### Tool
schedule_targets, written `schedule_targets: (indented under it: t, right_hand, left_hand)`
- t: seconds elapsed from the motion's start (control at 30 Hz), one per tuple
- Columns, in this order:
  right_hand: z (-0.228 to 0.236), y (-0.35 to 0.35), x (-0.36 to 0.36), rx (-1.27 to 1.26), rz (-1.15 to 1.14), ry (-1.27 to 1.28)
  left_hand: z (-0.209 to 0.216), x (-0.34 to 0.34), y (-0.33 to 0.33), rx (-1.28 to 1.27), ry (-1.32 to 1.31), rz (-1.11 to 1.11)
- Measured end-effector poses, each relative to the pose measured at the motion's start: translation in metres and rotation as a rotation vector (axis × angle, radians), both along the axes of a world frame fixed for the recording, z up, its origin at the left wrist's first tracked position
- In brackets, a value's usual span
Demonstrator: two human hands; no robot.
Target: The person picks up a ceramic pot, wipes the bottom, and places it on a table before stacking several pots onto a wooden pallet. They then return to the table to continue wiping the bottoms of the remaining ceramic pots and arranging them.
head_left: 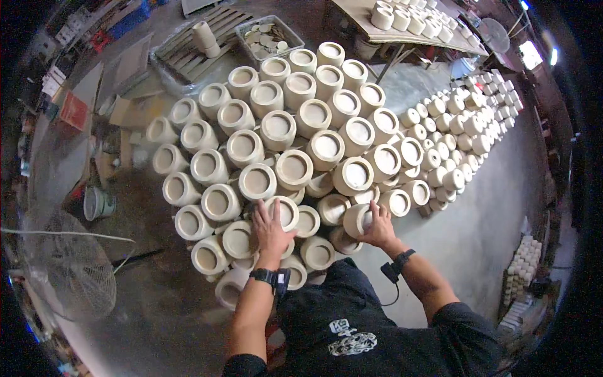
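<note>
Both busy: left hand (271, 231) on one pot (284, 212), right hand (379, 229) gripping another (358, 220).

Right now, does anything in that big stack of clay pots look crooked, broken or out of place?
Nothing looks broken. The stacked pots lie on their sides in orderly rows. The left hand rests on one pot, and the right hand holds another pot at the pile's edge.

Both hands fwd, arms extended: left hand (271, 227) flat, fingers spread; right hand (379, 228) curled, gripping.
</note>
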State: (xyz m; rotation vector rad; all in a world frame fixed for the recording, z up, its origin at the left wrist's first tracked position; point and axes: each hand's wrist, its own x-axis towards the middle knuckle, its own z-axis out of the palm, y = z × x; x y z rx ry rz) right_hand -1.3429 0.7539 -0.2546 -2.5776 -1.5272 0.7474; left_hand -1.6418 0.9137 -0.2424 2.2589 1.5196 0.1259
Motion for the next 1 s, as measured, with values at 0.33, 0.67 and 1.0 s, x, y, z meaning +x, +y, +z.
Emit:
schedule_targets:
  t: [0.33, 0.67, 1.0]
  right_hand:
    - [0.003, 0.091, -0.072, 0.194, 0.212, 0.067]
    - [-0.026, 0.117, -0.102, 0.142, 0.272, 0.055]
    - [-0.002, 0.064, -0.081, 0.3, 0.449, 0.173]
  left_hand:
    - [-0.023, -0.011, -0.011, 0.027, -0.063, 0.035]
    - [-0.026, -0.011, -0.01, 0.052, 0.25, -0.024]
    - [-0.005, -0.018, -0.037, 0.093, 0.139, -0.004]
